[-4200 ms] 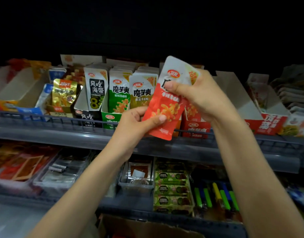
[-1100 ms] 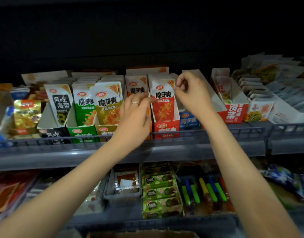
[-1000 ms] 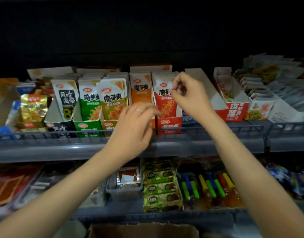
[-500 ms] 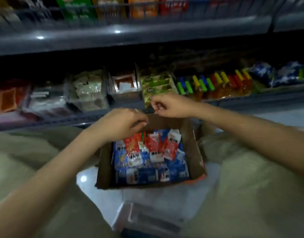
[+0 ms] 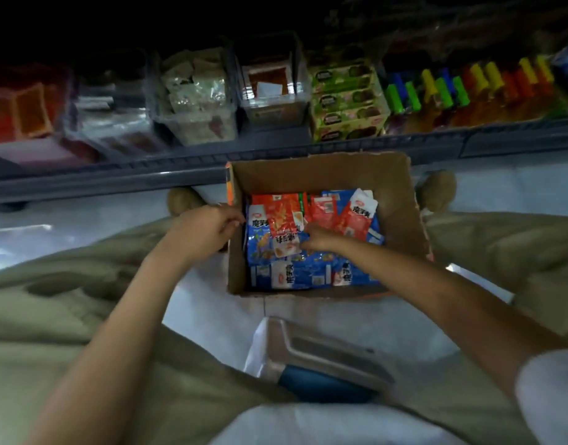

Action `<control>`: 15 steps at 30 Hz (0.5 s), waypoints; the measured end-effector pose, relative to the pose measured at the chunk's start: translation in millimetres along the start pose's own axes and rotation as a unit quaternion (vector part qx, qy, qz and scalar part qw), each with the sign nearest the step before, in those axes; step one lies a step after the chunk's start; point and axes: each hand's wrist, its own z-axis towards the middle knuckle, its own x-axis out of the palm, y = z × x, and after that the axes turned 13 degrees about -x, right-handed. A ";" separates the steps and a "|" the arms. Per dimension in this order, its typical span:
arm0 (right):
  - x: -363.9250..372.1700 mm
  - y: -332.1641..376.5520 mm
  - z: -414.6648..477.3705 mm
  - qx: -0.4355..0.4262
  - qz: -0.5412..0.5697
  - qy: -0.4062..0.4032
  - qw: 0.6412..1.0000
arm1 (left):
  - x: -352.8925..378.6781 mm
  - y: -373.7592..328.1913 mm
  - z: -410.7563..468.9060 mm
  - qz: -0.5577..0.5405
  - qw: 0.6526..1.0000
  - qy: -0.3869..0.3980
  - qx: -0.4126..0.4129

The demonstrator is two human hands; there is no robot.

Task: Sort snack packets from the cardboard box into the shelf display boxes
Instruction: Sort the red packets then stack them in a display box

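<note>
Right hand (image 5: 318, 236): fingers (image 5: 308, 228) curled down among the snack packets (image 5: 286, 216); a grip, I cannot tell.
Left hand (image 5: 209, 226): fingers (image 5: 233, 220) bunched together at the cardboard box (image 5: 401, 213), by its left wall; gripping or not, unclear.
Snack packets: red and blue, heaped inside the box.
Box: on the floor (image 5: 212, 316), just nearer than the shelf (image 5: 180, 165).

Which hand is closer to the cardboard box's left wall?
Left. The left hand is at that wall; the right hand is inside the cardboard box, over the snack packets.
</note>
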 end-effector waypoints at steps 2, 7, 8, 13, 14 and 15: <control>20.0 10.5 20.9 0.028 0.049 -0.061 0.997 | 3.4 0.3 0.9 0.002 1.000 -0.005 0.014; 54.5 26.1 51.8 0.133 0.009 -0.115 0.984 | 7.9 -6.6 3.4 0.000 0.998 0.016 0.056; 59.4 26.8 53.9 0.145 -0.020 -0.127 0.981 | 7.3 -7.3 3.3 0.001 0.998 0.013 0.059; 65.3 14.9 60.8 0.149 -0.024 -0.187 0.971 | 4.7 -6.2 4.4 0.009 0.998 0.011 0.055; 61.0 12.1 59.6 0.143 0.020 -0.191 0.971 | 4.8 -5.6 3.3 0.013 0.998 0.010 0.056; 54.8 9.7 56.1 0.128 0.050 -0.191 0.972 | 5.5 -5.0 2.3 0.019 0.998 0.009 0.057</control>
